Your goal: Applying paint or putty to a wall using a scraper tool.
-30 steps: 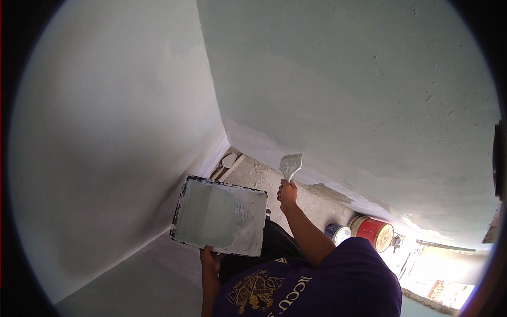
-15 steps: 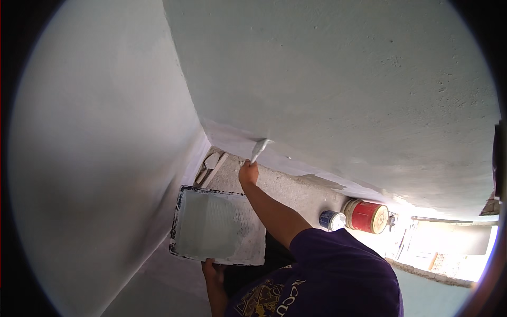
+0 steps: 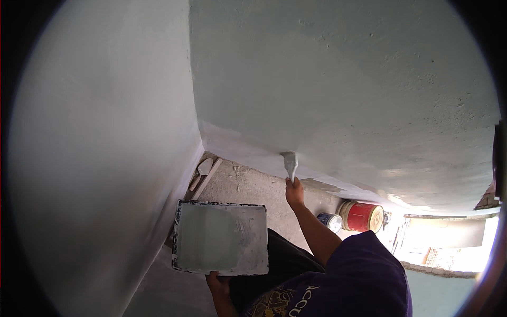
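My right hand (image 3: 294,193) is closed round the handle of a paintbrush (image 3: 290,164), whose bristles touch the pale green wall (image 3: 317,100) just above its unpainted-looking whitish lower band (image 3: 248,142). At the lower middle, my left hand (image 3: 217,284) grips the near edge of a rectangular paint tray (image 3: 255,224) with a dark, paint-smeared rim. Pale green paint (image 3: 203,238) covers the tray's left and middle part; its right side looks whitish and streaked. Part of the left hand is hidden under the tray.
In the floor corner lie a trowel (image 3: 205,167) and a wooden strip (image 3: 208,179). A red and white bucket (image 3: 362,216) and a smaller blue can (image 3: 331,222) stand by the wall on the right. Another wall (image 3: 105,132) rises at the left. Beyond is a bright opening (image 3: 449,238).
My right hand has moved to the right along the wall with the paintbrush, which now points more upright. The tray in my left hand appears slightly lower in view.
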### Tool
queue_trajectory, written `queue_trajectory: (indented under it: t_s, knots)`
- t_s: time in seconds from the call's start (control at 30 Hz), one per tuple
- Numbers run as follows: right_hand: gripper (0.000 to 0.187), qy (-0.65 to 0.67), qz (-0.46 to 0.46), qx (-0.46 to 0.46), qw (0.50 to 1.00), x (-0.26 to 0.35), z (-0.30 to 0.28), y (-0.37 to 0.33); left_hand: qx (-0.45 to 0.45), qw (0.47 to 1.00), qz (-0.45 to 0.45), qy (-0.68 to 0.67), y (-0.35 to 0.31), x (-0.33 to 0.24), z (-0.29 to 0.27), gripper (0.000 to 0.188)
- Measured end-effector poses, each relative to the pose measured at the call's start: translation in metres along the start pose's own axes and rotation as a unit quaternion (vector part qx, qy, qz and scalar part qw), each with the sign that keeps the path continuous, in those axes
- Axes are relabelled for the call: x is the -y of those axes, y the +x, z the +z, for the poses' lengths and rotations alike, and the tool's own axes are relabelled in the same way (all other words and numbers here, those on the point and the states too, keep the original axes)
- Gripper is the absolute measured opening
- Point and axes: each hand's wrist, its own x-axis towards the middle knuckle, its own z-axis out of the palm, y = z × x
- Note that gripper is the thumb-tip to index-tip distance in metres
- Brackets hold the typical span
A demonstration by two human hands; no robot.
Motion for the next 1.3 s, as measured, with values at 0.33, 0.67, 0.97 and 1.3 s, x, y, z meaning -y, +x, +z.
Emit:
queue_trajectory:
  t_s: [0.33,0.67,0.97,1.3]
  knots:
    - [0.019,0.352,0.267,-0.044,0.896,0.059,0.086,-0.004,-0.061,0.998,0.011,0.021,0.0,0.0,0.002,0.063]
    - [0.028,0.078,-0.081,0.152,0.982,0.16,0.165,-0.02,-0.042,0.999,0.017,0.027,0.013,0.004,-0.016,0.061]
    - [0.028,0.145,0.078,-0.03,0.986,0.067,0.125,-0.014,-0.032,0.999,0.027,0.003,0.03,0.017,-0.044,0.063]
    - [0.032,0.23,0.069,0.039,0.97,0.211,0.239,-0.034,-0.024,0.99,0.072,0.116,0.033,0.022,-0.06,0.066]
